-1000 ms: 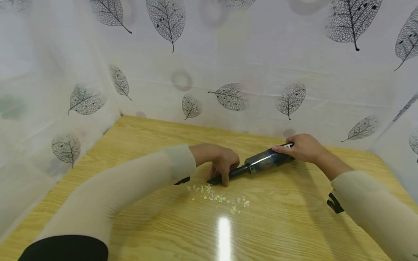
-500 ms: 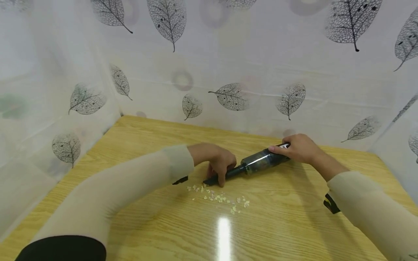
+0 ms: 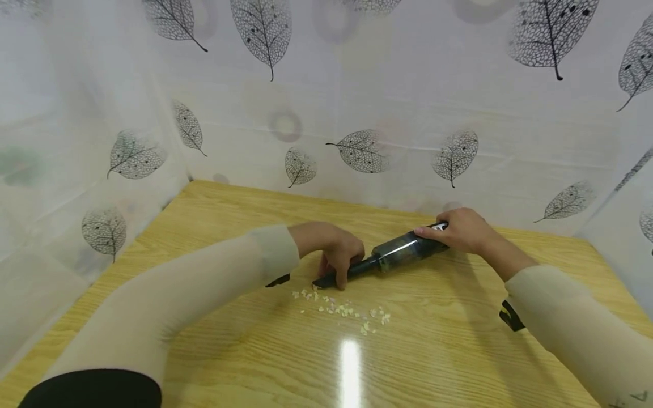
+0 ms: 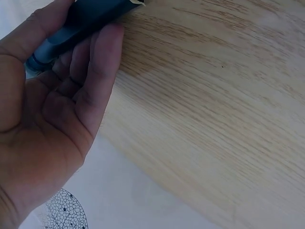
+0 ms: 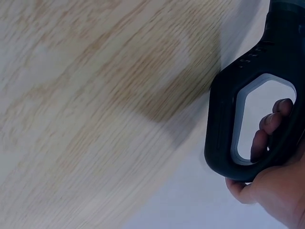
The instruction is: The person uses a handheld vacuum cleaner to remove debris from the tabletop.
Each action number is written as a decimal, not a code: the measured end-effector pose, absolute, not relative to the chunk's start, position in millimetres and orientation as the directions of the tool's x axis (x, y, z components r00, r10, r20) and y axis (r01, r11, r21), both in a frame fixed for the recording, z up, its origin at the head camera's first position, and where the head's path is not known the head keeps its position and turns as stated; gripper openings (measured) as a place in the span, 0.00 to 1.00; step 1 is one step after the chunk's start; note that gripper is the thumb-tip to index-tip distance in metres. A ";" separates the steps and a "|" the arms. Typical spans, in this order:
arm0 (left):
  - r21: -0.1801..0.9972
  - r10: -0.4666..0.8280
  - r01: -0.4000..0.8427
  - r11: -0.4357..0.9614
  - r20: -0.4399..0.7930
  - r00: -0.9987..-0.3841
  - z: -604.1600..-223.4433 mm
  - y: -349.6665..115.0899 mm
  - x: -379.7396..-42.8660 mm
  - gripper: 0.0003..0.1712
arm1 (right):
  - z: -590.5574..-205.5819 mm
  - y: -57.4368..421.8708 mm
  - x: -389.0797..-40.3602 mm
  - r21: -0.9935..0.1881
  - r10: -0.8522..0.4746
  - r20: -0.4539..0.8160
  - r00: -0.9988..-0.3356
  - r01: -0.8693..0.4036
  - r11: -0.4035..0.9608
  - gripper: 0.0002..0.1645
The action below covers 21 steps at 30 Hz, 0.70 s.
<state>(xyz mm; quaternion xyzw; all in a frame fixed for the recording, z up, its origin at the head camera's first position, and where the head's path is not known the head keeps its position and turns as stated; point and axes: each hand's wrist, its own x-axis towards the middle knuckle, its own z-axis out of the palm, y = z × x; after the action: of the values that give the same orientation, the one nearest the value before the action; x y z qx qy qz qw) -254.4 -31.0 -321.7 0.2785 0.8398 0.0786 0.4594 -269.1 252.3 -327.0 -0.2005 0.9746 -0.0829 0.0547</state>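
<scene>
A dark handheld vacuum cleaner (image 3: 400, 253) with a see-through dust cup slants low over the table. My right hand (image 3: 465, 231) grips its rear handle; in the right wrist view, fingertips show through the opening of the looped handle (image 5: 220, 131). Near the front, my left hand (image 3: 339, 252) holds the narrow black nozzle (image 4: 95, 19) between thumb and fingers. The nozzle's tip is at the far-left edge of a scatter of small pale yellow and pinkish bits (image 3: 343, 310). Some of the nozzle is hidden behind the left fingers.
The wood-grain table (image 3: 459, 351) ends at a pale curtain (image 3: 357, 96) printed with dark leaves, at the back and sides. A bright reflection lies on the tabletop near the front. A dark strap-like piece (image 3: 511, 316) shows under the right sleeve.
Both hands and the vacuum cleaner have slid slightly left. The nozzle tip has moved along the far edge of the bits, a few of which near it are gone from view.
</scene>
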 end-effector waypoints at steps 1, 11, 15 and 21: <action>0.388 0.540 0.396 0.833 -0.727 -0.425 -322.0 -31.7 -254.5 0.19 | -327.5 251.5 -269.4 -0.185 -0.399 -0.073 -0.914 -0.381 0.906 0.45; 0.365 0.528 0.410 0.836 -0.739 -0.418 -322.4 -37.7 -253.0 0.19 | -328.0 242.0 -269.6 -0.189 -0.397 -0.083 -0.914 -0.377 0.907 0.46; 0.344 0.523 0.429 0.835 -0.740 -0.424 -319.7 -40.4 -252.7 0.20 | -326.6 237.4 -269.4 -0.189 -0.390 -0.085 -0.917 -0.369 0.910 0.47; 0.319 0.506 0.440 0.840 -0.753 -0.421 -319.3 -45.1 -253.3 0.20 | -325.9 230.8 -269.9 -0.193 -0.389 -0.079 -0.918 -0.368 0.909 0.48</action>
<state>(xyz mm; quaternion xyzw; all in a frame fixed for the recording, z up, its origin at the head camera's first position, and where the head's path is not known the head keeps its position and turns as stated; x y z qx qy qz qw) -253.3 -45.1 -319.3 0.2808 0.8420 0.0361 0.4592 -269.9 230.8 -325.9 -0.1940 0.9754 -0.0873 0.0580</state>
